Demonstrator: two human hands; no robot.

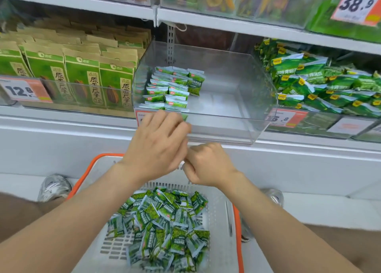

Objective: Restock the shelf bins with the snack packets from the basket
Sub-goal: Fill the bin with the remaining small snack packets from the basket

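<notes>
Fingers of my left hand bend down over the front lip of the clear bin, blurred. A sliver of green shows at their tips, and I cannot tell whether they grip a packet. My right hand sits just beside and below it, knuckles up and curled into a fist. Its palm is hidden, so I cannot tell if it holds anything.

Inside the bin, stacked packets fill only the left side in neat rows, and the bin's see-through front wall stands between them and my left hand. The loose snack packets lie heaped in the white basket with the orange rim, below my forearms, which cross over its far edge.

Left of the bin stand upright brown-and-green paper bags behind a price tag. To its right lie piled larger green bags above a second tag. A white ledge runs under the bins. A silver shoe rests on the floor left of the basket.
</notes>
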